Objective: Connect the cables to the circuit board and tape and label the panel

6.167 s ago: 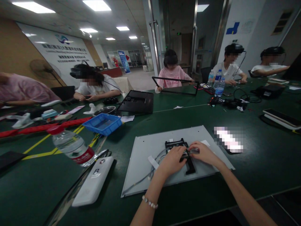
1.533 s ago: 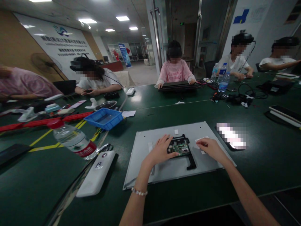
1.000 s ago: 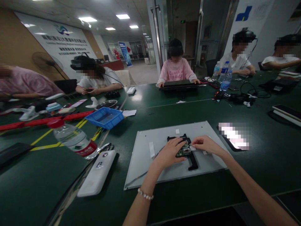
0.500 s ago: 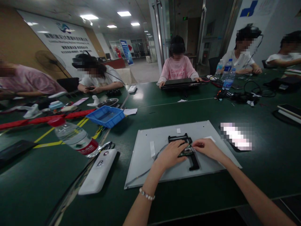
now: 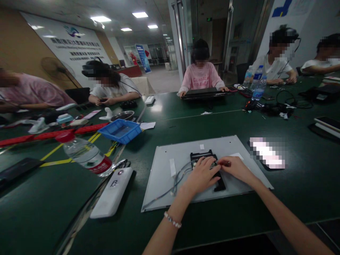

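Observation:
A flat grey panel (image 5: 164, 159) lies on the green table in front of me. On it sits a black plastic frame (image 5: 220, 184) with a small circuit board, mostly covered by my fingers. My left hand (image 5: 203, 174) rests over the frame and board, its fingers spread. Close to its fingertips, my right hand (image 5: 235, 166) is pinched at the right side of the board; what it holds is too small to make out. Thin grey cables (image 5: 176, 179) run from the frame's left side across the panel.
Left of the panel are a white power bank (image 5: 113, 193), a water bottle (image 5: 87, 156) and a blue basket (image 5: 120, 131). A phone (image 5: 267, 153) lies to the right. Several people sit around the table (image 5: 180, 131), one opposite holding a dark flat device (image 5: 205, 94).
My left hand has shifted slightly right over the board, and more of the grey cables shows beside it. My right hand stays pinched in nearly the same place.

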Motion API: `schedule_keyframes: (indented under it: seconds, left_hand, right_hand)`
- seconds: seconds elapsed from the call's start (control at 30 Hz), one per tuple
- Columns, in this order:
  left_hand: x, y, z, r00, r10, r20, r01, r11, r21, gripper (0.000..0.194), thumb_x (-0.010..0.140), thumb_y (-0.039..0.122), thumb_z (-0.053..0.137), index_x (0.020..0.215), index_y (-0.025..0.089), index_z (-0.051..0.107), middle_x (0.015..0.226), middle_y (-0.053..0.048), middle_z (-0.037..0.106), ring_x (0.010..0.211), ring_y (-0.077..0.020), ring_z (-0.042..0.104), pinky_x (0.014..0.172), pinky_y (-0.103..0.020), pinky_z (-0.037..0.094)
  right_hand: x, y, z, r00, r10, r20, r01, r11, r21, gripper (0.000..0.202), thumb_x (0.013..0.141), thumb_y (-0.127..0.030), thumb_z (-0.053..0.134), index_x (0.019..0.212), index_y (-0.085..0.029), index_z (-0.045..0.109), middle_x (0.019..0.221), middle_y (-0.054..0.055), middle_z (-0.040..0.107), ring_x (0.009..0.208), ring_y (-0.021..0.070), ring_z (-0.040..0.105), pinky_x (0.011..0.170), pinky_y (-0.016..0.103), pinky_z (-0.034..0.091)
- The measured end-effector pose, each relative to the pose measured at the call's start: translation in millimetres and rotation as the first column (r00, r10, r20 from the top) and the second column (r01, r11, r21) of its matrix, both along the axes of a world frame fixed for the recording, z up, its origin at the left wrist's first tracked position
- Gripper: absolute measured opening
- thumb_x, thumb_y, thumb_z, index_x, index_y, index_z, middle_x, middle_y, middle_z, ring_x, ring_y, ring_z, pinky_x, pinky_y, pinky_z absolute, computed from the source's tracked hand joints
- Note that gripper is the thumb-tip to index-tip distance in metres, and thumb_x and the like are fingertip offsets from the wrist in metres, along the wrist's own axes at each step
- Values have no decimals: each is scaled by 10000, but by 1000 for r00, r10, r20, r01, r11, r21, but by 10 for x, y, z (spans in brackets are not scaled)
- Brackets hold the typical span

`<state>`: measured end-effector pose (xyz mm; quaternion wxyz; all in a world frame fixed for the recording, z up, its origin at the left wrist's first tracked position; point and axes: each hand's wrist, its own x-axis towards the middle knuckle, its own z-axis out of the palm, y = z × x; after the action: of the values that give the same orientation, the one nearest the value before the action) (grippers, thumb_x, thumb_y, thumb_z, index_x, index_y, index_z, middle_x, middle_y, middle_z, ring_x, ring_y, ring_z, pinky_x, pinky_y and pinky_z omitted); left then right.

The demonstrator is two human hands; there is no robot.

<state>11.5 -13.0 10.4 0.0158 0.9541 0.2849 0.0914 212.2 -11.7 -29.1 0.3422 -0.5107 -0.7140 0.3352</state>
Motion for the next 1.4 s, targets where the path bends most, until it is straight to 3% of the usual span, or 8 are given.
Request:
schedule_keyframes:
  seconds: [0.27, 0.47, 0.6, 0.7, 0.8, 0.97, 1.4]
  left_hand:
    - [30, -18, -20, 999, -12, 45, 13, 999, -32, 271, 877, 295, 488, 1132, 204, 506, 1271, -82, 438, 1253, -247, 342, 1053, -439, 267]
    - [16, -21, -10, 998, -20, 55, 23, 998, -63, 251, 885, 287, 470, 1108, 186, 526, 1251, -89, 443, 1178, -245, 417, 984, -409, 348]
    - [16, -12, -28, 998, -11, 70, 16, 998, -66, 269, 869, 285, 502, 1117, 185, 532, 1188, -91, 478, 1086, -237, 473, 921, -391, 399]
    - [12, -4, -24, 997, -28, 72, 33, 997, -67, 252, 866, 278, 503, 1098, 192, 549, 1167, -88, 494, 1051, -234, 489, 889, -388, 416]
    - [8, 1, -15, 997, -32, 73, 36, 998, -59, 241, 865, 278, 499, 1081, 192, 562, 1175, -87, 495, 1062, -239, 485, 897, -390, 411]
    - [9, 4, -25, 997, -32, 65, 36, 997, -63, 250, 860, 285, 508, 1084, 186, 560, 1187, -85, 491, 1074, -235, 482, 913, -379, 404]
    - [11, -6, -13, 998, -15, 60, 21, 996, -92, 256, 870, 287, 488, 1099, 188, 544, 1211, -85, 474, 1083, -235, 481, 912, -383, 404]
  right_hand:
    - [25, 13, -45, 1000, 15, 4, -15, 1000, 25, 183, 764, -189, 542, 887, -186, 677, 854, 34, 690, 779, 162, 626, 709, 276, 480]
    - [-61, 271, 42, 988, -124, 91, 104, 975, 194, 263, 811, -215, 501, 1040, -184, 626, 1041, 75, 643, 884, 178, 610, 784, 323, 490]
    - [-195, 559, 109, 972, -26, 232, -52, 945, 323, 369, 843, -239, 489, 1206, -190, 540, 1228, 95, 560, 1153, 208, 489, 1005, 397, 364]
    - [-280, 751, 31, 940, 92, 328, -199, 930, 309, 420, 840, -261, 516, 1252, -180, 509, 1291, 105, 518, 1206, 216, 444, 1038, 398, 324]
    - [-338, 866, -93, 923, 136, 359, -248, 925, 288, 393, 835, -276, 538, 1218, -186, 546, 1262, 104, 545, 1187, 217, 463, 1019, 388, 342]
    - [-362, 917, -183, 923, 95, 374, -218, 929, 301, 305, 841, -306, 548, 1119, -204, 621, 1186, 85, 598, 1119, 210, 515, 970, 358, 382]
    - [-446, 811, 13, 847, -29, 531, -155, 942, 299, 215, 890, -217, 479, 994, -187, 664, 1051, 89, 663, 1050, 201, 558, 914, 303, 398]
